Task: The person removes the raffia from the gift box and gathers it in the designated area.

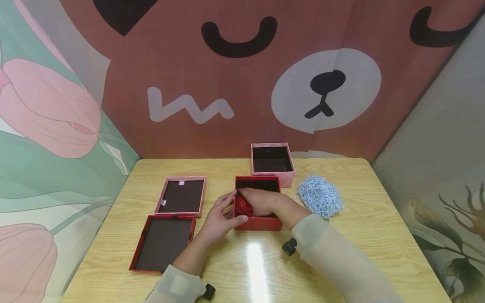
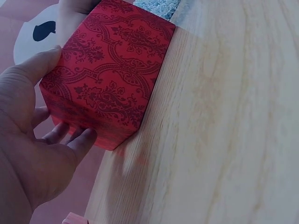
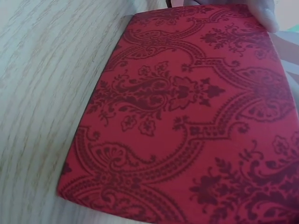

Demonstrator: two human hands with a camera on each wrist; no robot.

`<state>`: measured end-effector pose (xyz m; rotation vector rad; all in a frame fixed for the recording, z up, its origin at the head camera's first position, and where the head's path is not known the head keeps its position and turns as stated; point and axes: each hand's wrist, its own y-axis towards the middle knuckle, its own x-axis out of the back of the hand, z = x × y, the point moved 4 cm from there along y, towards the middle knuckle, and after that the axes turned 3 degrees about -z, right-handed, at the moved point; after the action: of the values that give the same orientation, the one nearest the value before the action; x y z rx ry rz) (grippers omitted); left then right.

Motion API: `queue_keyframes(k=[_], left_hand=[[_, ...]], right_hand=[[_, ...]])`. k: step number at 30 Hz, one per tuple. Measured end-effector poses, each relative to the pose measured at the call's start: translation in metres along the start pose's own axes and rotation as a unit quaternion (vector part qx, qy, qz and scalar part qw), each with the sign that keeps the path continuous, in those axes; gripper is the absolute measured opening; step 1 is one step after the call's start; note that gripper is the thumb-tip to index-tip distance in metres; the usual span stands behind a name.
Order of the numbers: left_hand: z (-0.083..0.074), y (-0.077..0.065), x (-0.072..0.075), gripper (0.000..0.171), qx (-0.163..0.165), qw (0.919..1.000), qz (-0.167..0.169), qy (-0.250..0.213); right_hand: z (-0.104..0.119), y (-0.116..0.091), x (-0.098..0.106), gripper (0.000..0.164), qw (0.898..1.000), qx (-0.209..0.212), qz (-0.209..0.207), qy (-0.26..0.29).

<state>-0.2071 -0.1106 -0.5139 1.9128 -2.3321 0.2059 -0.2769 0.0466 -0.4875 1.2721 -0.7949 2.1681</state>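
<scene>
A red box (image 1: 258, 224) with a dark floral pattern stands open-topped at the middle of the table. My left hand (image 1: 219, 221) grips its left side, thumb at the front corner; in the left wrist view, the fingers of this hand (image 2: 42, 126) lie along the box wall (image 2: 114, 65). Inside the box my right hand (image 1: 263, 202) reaches down beside red shredded paper (image 1: 243, 206). Its fingertips are largely hidden, so whether they pinch any paper cannot be told. The right wrist view is mostly filled by the patterned box wall (image 3: 177, 112).
Behind the red box stands a pink box (image 1: 273, 173) with a dark inside. Blue shredded paper (image 1: 320, 196) lies in a heap at the right. On the left, a pink lid (image 1: 183, 195) and a red lid (image 1: 163, 244) lie with their dark insides up.
</scene>
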Motion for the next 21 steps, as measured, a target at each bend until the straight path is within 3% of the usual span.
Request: queue_keyframes(k=[14,21], left_hand=[[-0.003,0.0012,0.0018,0.09,-0.013,0.9999,0.001,0.002],[-0.0029,0.0016,0.0032,0.091,-0.011,0.9999,0.004,0.008]], right_hand=[[0.0003,-0.0053,-0.0001,0.052,0.998,0.034,0.031,0.036],[-0.0001,-0.0059,-0.0012,0.052,0.997,0.033,0.064,0.043]])
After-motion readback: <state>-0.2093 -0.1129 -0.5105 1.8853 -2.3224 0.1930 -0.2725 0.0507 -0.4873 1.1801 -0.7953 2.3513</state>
